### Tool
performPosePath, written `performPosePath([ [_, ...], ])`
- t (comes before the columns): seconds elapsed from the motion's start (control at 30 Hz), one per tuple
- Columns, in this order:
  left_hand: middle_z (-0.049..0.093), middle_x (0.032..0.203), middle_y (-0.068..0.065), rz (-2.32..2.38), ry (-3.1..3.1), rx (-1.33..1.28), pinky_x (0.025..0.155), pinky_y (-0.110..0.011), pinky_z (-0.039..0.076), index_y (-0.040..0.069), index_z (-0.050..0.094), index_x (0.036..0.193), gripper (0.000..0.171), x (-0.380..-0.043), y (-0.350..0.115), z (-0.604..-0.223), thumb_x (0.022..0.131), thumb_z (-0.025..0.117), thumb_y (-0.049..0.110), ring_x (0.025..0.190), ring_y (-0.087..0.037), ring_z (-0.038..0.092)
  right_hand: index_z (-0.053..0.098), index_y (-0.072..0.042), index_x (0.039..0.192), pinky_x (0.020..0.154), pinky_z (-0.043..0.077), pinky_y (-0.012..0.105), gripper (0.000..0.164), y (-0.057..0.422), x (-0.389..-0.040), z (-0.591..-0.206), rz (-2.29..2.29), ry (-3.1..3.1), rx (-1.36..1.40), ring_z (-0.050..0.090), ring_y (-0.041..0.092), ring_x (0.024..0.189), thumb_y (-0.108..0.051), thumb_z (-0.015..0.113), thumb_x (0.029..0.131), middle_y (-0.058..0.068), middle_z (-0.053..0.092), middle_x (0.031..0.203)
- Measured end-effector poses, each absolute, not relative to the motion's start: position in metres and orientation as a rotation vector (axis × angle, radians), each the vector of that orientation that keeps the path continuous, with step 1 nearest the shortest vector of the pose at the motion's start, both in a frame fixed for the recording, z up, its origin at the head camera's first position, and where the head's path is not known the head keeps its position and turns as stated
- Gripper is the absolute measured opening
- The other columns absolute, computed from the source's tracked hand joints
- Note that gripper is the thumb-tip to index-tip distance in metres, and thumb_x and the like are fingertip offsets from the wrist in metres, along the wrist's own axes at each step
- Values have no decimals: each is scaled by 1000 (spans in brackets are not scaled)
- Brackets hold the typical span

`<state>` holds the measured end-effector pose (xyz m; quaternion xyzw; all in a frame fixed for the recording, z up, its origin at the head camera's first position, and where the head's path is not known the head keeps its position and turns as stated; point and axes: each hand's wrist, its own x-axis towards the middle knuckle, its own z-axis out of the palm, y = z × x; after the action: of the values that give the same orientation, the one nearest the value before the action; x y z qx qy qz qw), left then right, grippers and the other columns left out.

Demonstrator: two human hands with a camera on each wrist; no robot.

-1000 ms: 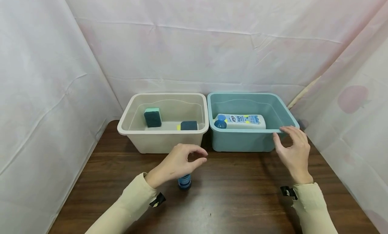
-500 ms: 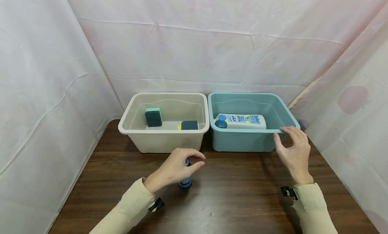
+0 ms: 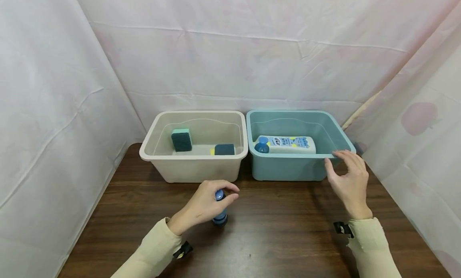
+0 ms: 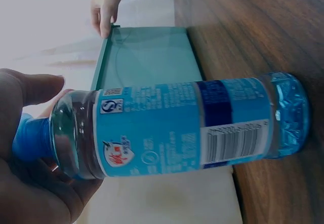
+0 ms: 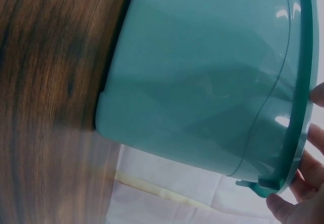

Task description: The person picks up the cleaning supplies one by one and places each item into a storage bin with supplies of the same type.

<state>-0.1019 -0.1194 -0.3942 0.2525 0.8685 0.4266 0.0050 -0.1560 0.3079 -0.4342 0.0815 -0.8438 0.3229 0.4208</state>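
A clear bottle (image 4: 152,130) with a blue label and blue cap stands upright on the wooden table. My left hand (image 3: 207,202) is around its neck, fingers and thumb curved with a gap between their tips. From above, the blue cap shows inside that curve; the hand hides part of the bottle. At the near right corner of the blue-green bin (image 3: 288,166), my right hand (image 3: 349,182) rests at the rim, thumb on the front side and fingertips along the top edge. In the right wrist view, the spread fingertips (image 5: 278,206) sit right at the rim.
A beige bin (image 3: 194,170) stands to the left of the blue-green one, with a green sponge (image 3: 181,140) and a dark sponge with a yellow part (image 3: 224,149) in it. A white bottle (image 3: 288,144) and a blue-capped bottle (image 3: 262,145) lie in the blue-green bin. Pale curtains (image 3: 230,62) surround the table.
My left hand has moved down and slightly left, so that the bottle's cap now shows between thumb and fingers. The right hand stays at the bin's rim.
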Motion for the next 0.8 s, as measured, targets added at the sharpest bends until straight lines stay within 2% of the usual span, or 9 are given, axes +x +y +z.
performPosePath([
  [0.17,79,115,11,1397,2704,702,91,-29,60,25,76,123,21,-99,-123,-398,102,73,28,101,-6,72,77,6,116,123,39,59,35,308,-157,-432,806,-2111,208,61,50,127,-23,76,95,28,74,121],
  [0.43,79,116,11,1433,2709,587,90,-27,60,26,72,127,27,-92,-133,-408,101,74,33,102,-6,73,77,5,115,122,40,57,34,308,-158,-434,807,-2106,208,62,49,125,-22,77,94,27,74,119],
  [0.57,79,109,8,1418,2730,549,79,-25,59,25,74,124,26,-89,-139,-411,100,75,35,91,-8,71,77,6,114,123,39,55,33,308,-159,-435,811,-2086,209,62,50,124,-20,78,93,28,74,118],
  [0.63,79,109,7,1413,2740,550,76,-25,58,26,75,124,26,-87,-141,-412,100,76,36,90,-8,69,77,6,114,124,39,54,33,308,-158,-436,811,-2083,206,62,50,124,-20,77,94,28,74,118],
  [0.8,79,120,6,1419,2736,576,87,-28,61,25,76,125,28,-86,-145,-413,100,75,37,107,-10,72,77,6,114,124,39,54,33,308,-157,-436,812,-2078,201,62,50,123,-20,78,94,28,74,117],
])
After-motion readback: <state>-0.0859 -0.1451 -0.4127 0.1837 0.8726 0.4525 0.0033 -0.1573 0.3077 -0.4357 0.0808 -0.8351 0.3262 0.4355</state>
